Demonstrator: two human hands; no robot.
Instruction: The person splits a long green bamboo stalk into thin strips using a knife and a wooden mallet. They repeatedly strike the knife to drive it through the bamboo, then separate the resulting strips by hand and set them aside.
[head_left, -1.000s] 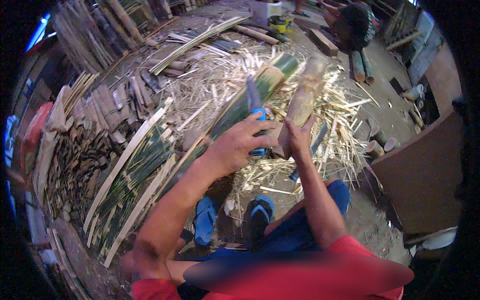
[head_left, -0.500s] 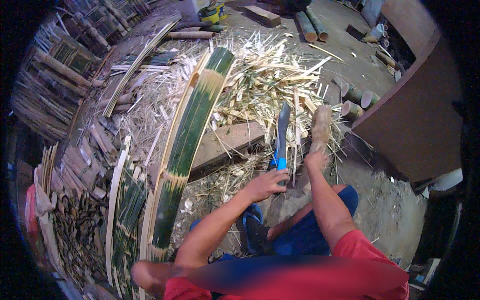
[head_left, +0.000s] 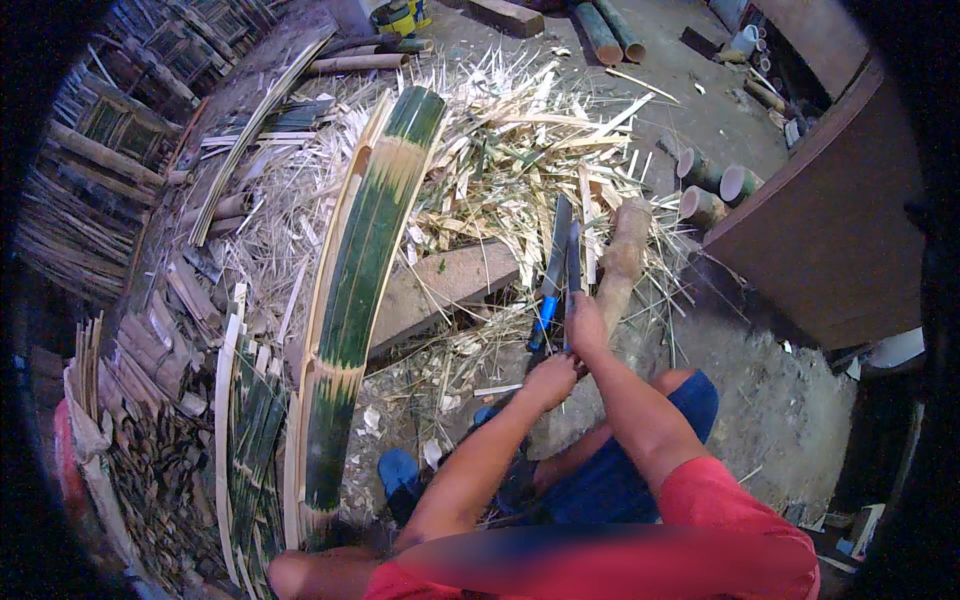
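Note:
My right hand [head_left: 586, 324] is wrapped round a long knife [head_left: 574, 258], its dark blade pointing away from me. Just below it, my left hand [head_left: 551, 381] is closed at the lower end of the same knife; its fingertips are partly hidden. A second knife with a blue handle [head_left: 546, 312] lies just left of the held one, its blade alongside. To the right of my right hand rests a thick wooden club [head_left: 628, 243]. A long split bamboo pole [head_left: 372, 250], green outside, leans at my left, across a wooden block [head_left: 455, 285].
Pale bamboo shavings [head_left: 530, 140] heap beyond the knives. Split green strips [head_left: 255, 430] and stacked offcuts [head_left: 150, 450] lie at the left. A brown panel [head_left: 820, 220] stands at the right, near cut bamboo sections [head_left: 700, 205]. Two bamboo poles [head_left: 610, 35] lie far off.
My right hand has left the club and moved left onto a knife. My left hand has come off the blue-handled knife and drawn nearer to me, beside the right.

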